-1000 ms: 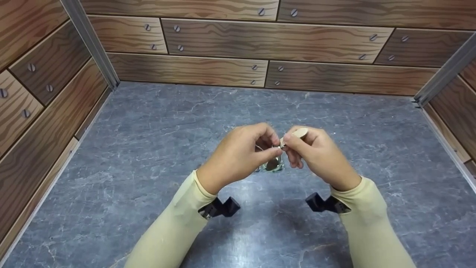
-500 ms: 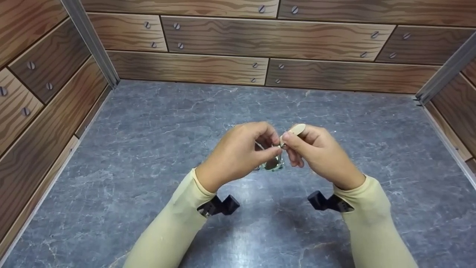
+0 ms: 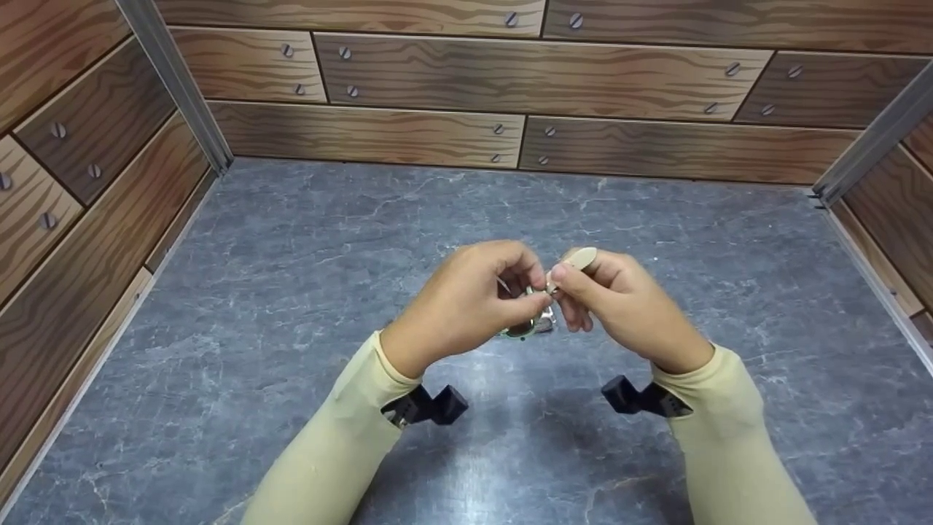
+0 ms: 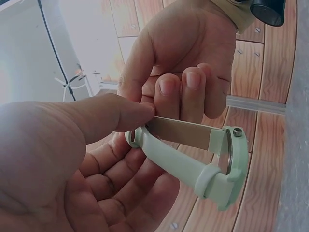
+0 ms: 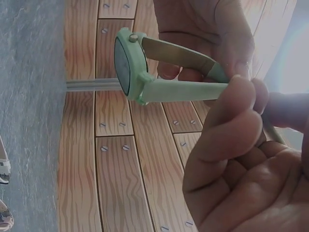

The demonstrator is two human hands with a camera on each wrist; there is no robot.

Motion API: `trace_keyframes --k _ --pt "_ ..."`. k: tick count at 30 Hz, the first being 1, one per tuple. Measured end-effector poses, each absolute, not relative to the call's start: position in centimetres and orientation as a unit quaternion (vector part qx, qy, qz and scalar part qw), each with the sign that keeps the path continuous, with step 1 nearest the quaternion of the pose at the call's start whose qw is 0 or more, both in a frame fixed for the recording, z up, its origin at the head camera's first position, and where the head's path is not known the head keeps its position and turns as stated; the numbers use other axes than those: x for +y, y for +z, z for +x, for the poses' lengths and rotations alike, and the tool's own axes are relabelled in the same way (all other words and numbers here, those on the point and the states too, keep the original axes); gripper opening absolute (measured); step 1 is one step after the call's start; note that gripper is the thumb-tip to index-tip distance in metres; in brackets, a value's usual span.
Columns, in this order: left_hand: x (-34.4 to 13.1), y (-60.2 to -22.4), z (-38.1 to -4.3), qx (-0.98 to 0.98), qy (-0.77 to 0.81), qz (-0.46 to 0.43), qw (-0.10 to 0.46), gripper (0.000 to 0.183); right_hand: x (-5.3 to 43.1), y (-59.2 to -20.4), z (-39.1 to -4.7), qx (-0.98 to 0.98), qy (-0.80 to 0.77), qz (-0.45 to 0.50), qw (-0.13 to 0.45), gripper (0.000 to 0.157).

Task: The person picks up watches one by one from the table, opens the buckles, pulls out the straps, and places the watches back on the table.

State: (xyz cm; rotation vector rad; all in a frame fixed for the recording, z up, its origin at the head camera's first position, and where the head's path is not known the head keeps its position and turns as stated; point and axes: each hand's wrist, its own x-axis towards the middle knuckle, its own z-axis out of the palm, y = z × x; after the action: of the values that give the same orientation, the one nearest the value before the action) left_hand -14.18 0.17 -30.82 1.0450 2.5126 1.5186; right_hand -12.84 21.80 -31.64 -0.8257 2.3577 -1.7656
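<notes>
A mint-green wristwatch (image 5: 186,91) hangs between both hands, its case (image 5: 131,65) facing away from them and its strap bent into a loop. My left hand (image 3: 466,295) pinches the buckle end of the strap (image 4: 176,163) between thumb and fingers. With thumb and forefinger, my right hand (image 3: 619,299) grips the other strap end, whose pale tip (image 3: 583,257) sticks out past the thumb in the head view. The crown (image 4: 237,132) shows on the case's side. The fingers mostly hide the buckle where the two strap ends meet.
A silvery object (image 3: 545,321) shows just beneath the hands in the head view. Pale, metallic pieces (image 5: 5,171) lie at the left edge of the right wrist view. The grey marbled tabletop (image 3: 328,240) is bounded by wood-patterned walls (image 3: 408,73).
The watch case has swung slightly left under my left hand, and the silvery object behind it now shows more. The pale strap tip has shifted a little left with my right fingers.
</notes>
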Motion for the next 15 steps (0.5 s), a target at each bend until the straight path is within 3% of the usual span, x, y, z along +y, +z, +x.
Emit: trace_keyframes --k 15 --pt "0.72 -31.25 -14.02 0.800 0.491 0.342 -0.040 0.009 21.85 -31.74 -12.88 0.772 -0.577 -0.266 0.020 0.025"
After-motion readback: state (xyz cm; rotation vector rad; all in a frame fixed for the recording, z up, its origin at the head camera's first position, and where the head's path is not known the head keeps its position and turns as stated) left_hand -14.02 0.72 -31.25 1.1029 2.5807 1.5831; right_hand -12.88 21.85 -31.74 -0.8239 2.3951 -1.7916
